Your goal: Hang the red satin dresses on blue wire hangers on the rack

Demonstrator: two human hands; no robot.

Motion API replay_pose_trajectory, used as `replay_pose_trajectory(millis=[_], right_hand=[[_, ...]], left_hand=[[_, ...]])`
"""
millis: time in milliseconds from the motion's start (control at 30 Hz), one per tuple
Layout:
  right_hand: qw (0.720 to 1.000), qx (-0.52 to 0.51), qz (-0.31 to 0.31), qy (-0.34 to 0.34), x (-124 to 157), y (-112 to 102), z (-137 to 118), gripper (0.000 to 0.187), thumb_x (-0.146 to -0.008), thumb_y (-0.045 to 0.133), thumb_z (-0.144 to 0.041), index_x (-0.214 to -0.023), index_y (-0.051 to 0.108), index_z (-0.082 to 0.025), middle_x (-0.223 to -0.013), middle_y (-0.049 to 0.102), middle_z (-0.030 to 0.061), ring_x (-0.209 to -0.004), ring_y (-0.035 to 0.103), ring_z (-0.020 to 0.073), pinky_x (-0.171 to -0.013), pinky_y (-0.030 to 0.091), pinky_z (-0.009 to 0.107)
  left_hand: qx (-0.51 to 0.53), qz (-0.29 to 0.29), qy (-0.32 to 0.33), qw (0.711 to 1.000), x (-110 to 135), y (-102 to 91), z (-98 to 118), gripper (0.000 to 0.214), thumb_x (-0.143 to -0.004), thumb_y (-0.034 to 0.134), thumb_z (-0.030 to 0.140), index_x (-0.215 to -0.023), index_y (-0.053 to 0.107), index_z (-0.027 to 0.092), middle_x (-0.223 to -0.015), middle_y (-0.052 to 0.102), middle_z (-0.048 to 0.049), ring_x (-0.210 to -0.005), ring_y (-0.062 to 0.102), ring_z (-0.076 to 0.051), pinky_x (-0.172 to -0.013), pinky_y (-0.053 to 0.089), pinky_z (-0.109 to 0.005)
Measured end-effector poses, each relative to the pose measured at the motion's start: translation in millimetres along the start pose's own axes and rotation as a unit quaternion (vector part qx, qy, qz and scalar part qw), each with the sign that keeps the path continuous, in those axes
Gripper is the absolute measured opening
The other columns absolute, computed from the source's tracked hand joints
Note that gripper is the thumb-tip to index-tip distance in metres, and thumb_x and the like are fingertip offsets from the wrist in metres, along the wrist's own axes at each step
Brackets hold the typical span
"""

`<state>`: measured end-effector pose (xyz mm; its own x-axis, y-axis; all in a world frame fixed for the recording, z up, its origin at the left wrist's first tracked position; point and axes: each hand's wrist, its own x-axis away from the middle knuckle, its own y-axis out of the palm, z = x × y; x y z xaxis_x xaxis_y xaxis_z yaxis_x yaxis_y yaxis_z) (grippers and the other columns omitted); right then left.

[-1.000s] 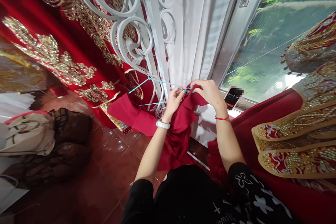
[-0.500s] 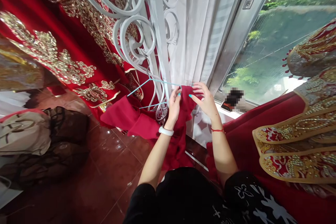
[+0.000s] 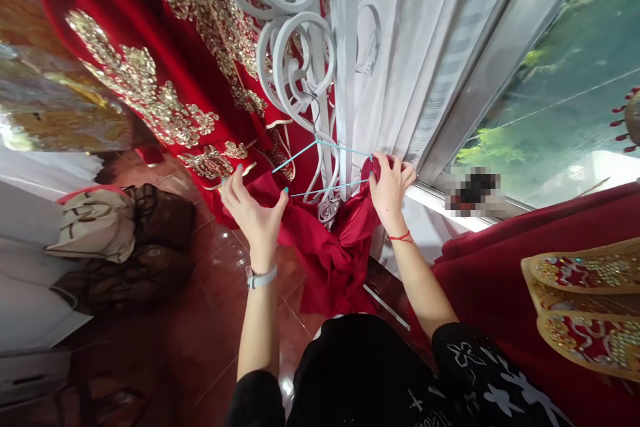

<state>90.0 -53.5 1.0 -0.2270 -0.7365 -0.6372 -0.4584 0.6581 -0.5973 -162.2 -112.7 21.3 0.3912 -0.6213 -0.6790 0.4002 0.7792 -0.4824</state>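
Note:
A thin light-blue clothes hanger [image 3: 330,189] hangs by its grey hook from a white scrolled metal stand [image 3: 345,80]. Draped over both of its ends is a plain dark-red garment [image 3: 333,257], its folds dropping toward the floor. My left hand [image 3: 255,217], a pale watch band at its wrist, grips the cloth at the hanger's left end, thumb and fingers on either side. At the right end, my right hand [image 3: 393,190] holds the other shoulder of the garment, fingers over the cloth. A red cord circles that wrist.
Red robes with gold sequin embroidery [image 3: 155,100] hang at the left. A beige and dark bag [image 3: 97,223] stands on the tiled floor [image 3: 215,280]. To the right are a window [image 3: 560,113], a blurred-out object on its sill, and another embroidered garment [image 3: 585,273].
My left hand has moved from the hanger's right side to its left end and taken the cloth there. My right hand has closed on the right shoulder. The view has shifted left.

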Motion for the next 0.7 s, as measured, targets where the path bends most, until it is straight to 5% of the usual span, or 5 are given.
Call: replay_pose_trajectory(millis=[167,700], right_hand=[[0.999,-0.007,-0.043,-0.014,-9,-9,6,0.049,-0.092,0.042,-0.012,-0.134,0.065,-0.022,-0.125,0.064,0.0169,-0.123,0.045,0.0371,-0.113,0.037,0.063],[0.996,0.036,-0.075,-0.015,-12,-11,3,0.043,-0.095,0.035,-0.010,-0.122,0.067,-0.021,-0.099,0.068,0.0204,-0.105,0.063,0.0374,-0.092,0.048,0.054]], left_hand=[[-0.049,-0.087,-0.026,0.995,-9,11.3,-7,0.056,-0.083,0.065,0.024,-0.138,0.057,0.013,-0.144,0.059,-0.0220,-0.143,0.047,-0.040,-0.123,0.034,-0.059],[-0.071,-0.085,-0.040,0.993,-14,11.5,-5,0.049,-0.084,0.055,0.015,-0.134,0.061,0.015,-0.142,0.062,-0.0196,-0.141,0.053,-0.038,-0.120,0.040,-0.058]])
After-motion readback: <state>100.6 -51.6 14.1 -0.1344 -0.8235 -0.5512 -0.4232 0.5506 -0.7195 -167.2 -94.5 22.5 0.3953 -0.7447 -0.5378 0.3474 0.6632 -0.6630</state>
